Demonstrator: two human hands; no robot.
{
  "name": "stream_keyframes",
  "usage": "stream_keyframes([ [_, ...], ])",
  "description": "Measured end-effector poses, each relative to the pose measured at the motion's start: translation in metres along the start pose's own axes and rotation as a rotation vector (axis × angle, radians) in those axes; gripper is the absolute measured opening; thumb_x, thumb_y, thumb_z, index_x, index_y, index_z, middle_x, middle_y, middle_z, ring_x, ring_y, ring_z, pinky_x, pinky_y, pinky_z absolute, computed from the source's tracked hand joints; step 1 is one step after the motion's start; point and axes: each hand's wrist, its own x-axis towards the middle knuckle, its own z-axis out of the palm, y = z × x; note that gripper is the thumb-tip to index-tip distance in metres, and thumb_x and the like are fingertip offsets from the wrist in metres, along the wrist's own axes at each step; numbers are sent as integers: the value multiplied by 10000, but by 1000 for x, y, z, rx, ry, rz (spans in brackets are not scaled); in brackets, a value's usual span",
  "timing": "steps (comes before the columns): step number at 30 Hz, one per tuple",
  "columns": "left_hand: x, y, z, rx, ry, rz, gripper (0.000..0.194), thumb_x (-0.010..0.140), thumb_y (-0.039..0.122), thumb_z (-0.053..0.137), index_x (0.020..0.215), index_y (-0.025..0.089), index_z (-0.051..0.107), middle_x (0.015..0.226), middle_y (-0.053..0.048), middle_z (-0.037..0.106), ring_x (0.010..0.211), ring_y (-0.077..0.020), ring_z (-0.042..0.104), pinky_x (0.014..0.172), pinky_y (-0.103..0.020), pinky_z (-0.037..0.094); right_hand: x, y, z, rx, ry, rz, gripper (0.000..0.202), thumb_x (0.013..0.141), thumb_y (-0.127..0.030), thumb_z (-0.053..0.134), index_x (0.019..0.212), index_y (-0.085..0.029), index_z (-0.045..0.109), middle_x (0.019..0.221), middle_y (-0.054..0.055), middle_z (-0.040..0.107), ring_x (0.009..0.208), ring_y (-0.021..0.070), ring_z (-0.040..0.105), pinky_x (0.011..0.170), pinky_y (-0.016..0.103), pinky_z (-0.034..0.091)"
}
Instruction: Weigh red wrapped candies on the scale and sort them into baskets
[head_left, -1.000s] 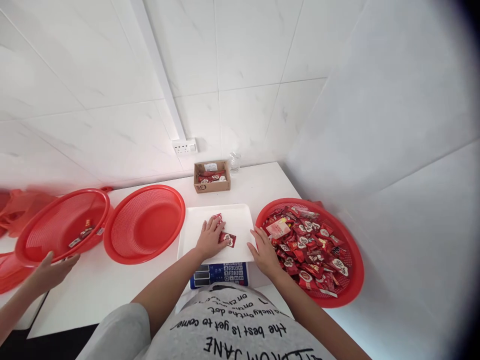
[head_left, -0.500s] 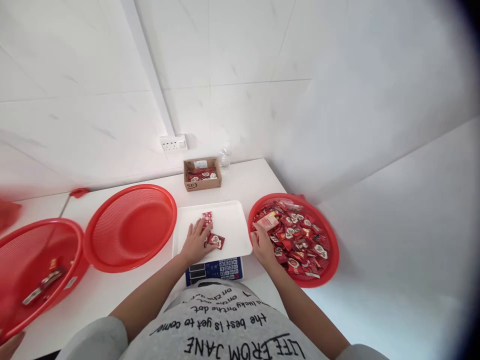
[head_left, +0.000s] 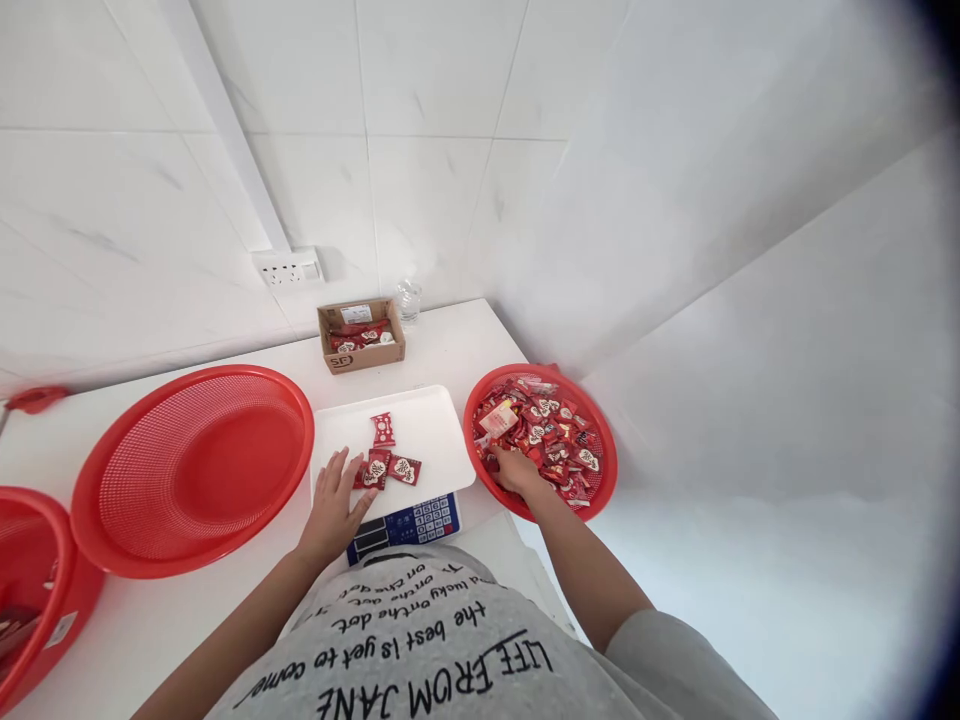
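My left hand rests over the left front edge of a white scale tray, fingers spread and holding nothing. Beside its fingertips lie several small red snack packets with pale printed labels, and one patterned red packet sits farther back on the tray. My right hand reaches into the red basket on the right. Its fingertips are down among many red packets, so I cannot tell whether they grip one. Near those fingers is a pale pink packet.
The scale's blue keypad shows in front of the tray. A large red basket stands to the left, with another red basket partly in view beyond it. Behind the tray are a cardboard box of packets and a clear glass.
The view has shifted to the right. My left hand has drawn back from the packets toward the tray's edge. My right hand has moved from the basket's rim deeper in among the packets.
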Motion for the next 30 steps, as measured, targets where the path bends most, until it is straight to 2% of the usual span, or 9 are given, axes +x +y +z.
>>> stream_keyframes([
  [6,5,3,-10,-29,35,-19,513,893,458,351,1355,235,341,1440,-121,319,1358,-286,209,1061,-530,249,-3,11,-11,98,46,57,294,696,-115,514,935,-202,660,818,69,704,725,223,640,624,294,430],
  [11,5,1,-4,-28,22,-25,509,887,468,359,1331,220,384,1424,-123,351,1356,-285,217,1063,-514,255,-12,7,-36,202,154,67,211,753,-194,466,823,-181,665,795,59,697,687,185,622,633,287,438],
  [16,1,4,5,-26,-25,-65,503,880,466,373,1311,210,408,1417,-128,366,1350,-282,233,1065,-507,249,-11,-38,-51,669,208,-70,211,734,-340,534,819,-185,649,793,33,680,662,160,590,614,288,458],
  [19,-1,4,7,-8,-60,-92,509,877,448,388,1327,210,389,1430,-126,348,1355,-283,219,1066,-511,238,-7,-75,-46,971,109,-121,275,716,-379,565,881,-169,629,785,32,661,581,121,547,538,254,439],
  [21,-3,3,7,6,-74,-108,521,878,445,389,1340,204,373,1435,-130,340,1358,-282,210,1068,-511,231,-4,-94,-37,1041,39,-141,332,720,-389,562,955,-161,611,790,30,647,551,106,538,508,241,430],
  [23,-5,2,8,15,-80,-114,540,876,454,390,1351,199,357,1436,-138,338,1359,-282,208,1069,-508,229,-2,-103,-27,982,33,-157,356,736,-385,540,1014,-169,594,865,45,645,586,117,567,529,258,452],
  [26,-4,6,11,19,-79,-101,603,858,477,423,1381,199,309,1462,-150,280,1365,-290,182,1070,-510,216,-1,-96,-13,701,225,-238,337,771,-360,496,1037,-179,593,1023,96,629,803,190,604,737,375,490],
  [28,2,12,14,33,-84,-90,691,825,510,473,1410,219,247,1501,-151,168,1375,-313,124,1065,-545,181,-2,-82,-4,478,392,-317,346,796,-348,471,1067,-167,588,1113,133,599,1023,250,542,914,456,411],
  [30,14,21,18,61,-108,-72,814,760,573,536,1426,253,195,1520,-144,69,1377,-347,57,1047,-603,127,-2,-65,7,327,469,-347,386,822,-364,449,1125,-152,560,1199,156,552,1161,283,449,990,497,334],
])
